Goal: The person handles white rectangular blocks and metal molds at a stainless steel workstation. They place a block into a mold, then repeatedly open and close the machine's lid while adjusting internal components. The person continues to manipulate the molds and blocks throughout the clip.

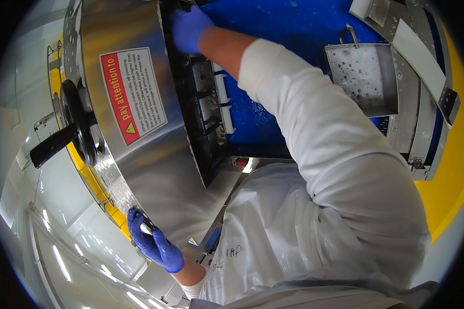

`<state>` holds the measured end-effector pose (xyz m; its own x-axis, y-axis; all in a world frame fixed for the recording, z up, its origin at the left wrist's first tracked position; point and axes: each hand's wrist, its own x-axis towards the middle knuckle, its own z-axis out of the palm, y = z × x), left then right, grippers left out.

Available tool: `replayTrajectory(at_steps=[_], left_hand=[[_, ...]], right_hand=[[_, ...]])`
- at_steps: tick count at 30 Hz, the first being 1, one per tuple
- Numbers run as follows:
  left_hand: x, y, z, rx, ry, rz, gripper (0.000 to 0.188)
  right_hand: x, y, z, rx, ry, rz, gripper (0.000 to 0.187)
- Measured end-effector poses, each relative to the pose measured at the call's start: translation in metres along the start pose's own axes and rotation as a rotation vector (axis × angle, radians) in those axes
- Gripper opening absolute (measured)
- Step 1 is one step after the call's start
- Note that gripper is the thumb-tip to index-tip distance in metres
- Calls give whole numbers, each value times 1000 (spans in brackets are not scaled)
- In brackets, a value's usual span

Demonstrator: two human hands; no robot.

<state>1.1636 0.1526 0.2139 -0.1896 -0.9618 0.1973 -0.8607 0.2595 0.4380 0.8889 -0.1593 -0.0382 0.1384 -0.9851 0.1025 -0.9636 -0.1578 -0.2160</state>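
My left hand (157, 243), in a blue glove, has its fingers curled round the lower rim of a large steel machine cover (160, 170). A small dark and pale part shows between thumb and fingers; I cannot make out what it is. My right hand (189, 30), also gloved in blue, reaches far forward to the dark inner edge (191, 113) of that cover. Its fingers are blurred and partly hidden, so whether they grip anything does not show. Beneath my right forearm lies a wet blue belt or bed (263, 56), bordered by white toothed pieces (224, 98).
A steel pan of foamy water (363, 77) with a loop handle stands on the blue surface at right. Beyond it are steel side plates and a white strip (420, 59). A black handwheel (77, 123) juts from the cover's left, near yellow framing (90, 180).
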Motion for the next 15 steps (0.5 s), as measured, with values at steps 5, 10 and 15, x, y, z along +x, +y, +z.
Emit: replayTrajectory(at_steps=[5,10,15], left_hand=[[4,1,-1,-10,-2,9,42],[6,3,0,-93,28,-36,42],[-4,2,3,-109,65,-104,47]], right_hand=[[71,22,-12,142,-214,27,52],[84,13,8,-85,-230,0,52],[15,-7,-5,-54,-92,-3,54]])
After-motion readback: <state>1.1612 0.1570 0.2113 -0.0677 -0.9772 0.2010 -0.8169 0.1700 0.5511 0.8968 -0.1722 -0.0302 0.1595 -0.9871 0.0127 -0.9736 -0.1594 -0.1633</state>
